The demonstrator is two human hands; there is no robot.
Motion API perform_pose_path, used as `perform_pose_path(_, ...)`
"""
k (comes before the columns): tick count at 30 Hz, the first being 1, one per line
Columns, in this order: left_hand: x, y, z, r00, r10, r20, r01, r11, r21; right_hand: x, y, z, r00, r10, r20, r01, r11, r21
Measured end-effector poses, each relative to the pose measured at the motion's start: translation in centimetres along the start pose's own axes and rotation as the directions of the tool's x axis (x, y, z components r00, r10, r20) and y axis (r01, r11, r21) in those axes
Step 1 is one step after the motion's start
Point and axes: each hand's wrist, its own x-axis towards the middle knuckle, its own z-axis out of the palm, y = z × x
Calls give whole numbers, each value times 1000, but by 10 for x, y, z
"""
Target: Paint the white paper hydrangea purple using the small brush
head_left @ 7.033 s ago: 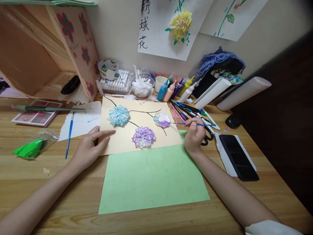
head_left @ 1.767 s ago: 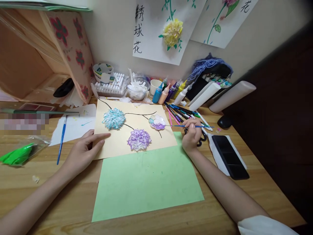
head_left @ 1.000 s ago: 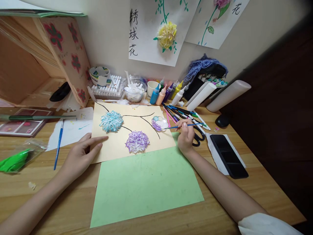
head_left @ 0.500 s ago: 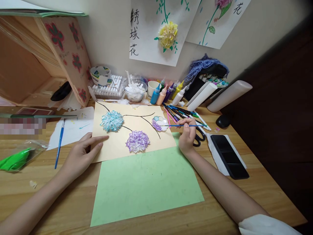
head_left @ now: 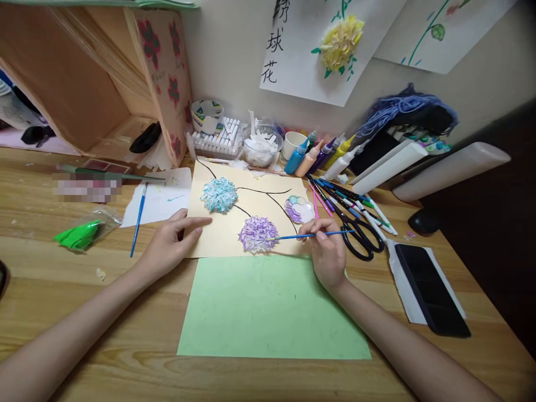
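Observation:
In my right hand (head_left: 329, 251) is a thin blue paintbrush (head_left: 299, 237), pinched between the fingers. Its tip reaches the purple and white paper flower (head_left: 258, 233) on the cream sheet (head_left: 205, 237). My left hand (head_left: 178, 240) rests at the sheet's left edge with its fingers stretched out. A blue and white paper flower (head_left: 219, 195) sits higher up, and drawn black stems run between the flowers. At the right end of the sheet lies a small flower-shaped palette (head_left: 298, 209) with purple and pale blue paint. Beneath the cream sheet's lower edge is a green sheet (head_left: 268, 312).
Black scissors (head_left: 363, 237) and several pens (head_left: 355, 204) lie to the right, near a black phone-like case (head_left: 431, 290). Paint bottles (head_left: 296, 157) and a bowl of paper scraps (head_left: 263, 148) line the wall. Another brush (head_left: 139, 220) lies at left on white paper (head_left: 165, 198).
My right hand has brought the brush tip from the palette down and left to the purple flower. My left hand stays by the sheet. The camera view has swung left.

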Motion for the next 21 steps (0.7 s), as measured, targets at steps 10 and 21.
perform_pose_path(10, 0, 0, 0, 1000, -7, 0, 7, 1000, -11, 0, 5, -1, 998, -41, 42, 42, 999, -28)
perform_pose_path(21, 0, 3, 0, 1000, -1, -2, 1, 1000, -16, 0, 3, -3, 996, -91, -1, 91, 995, -44)
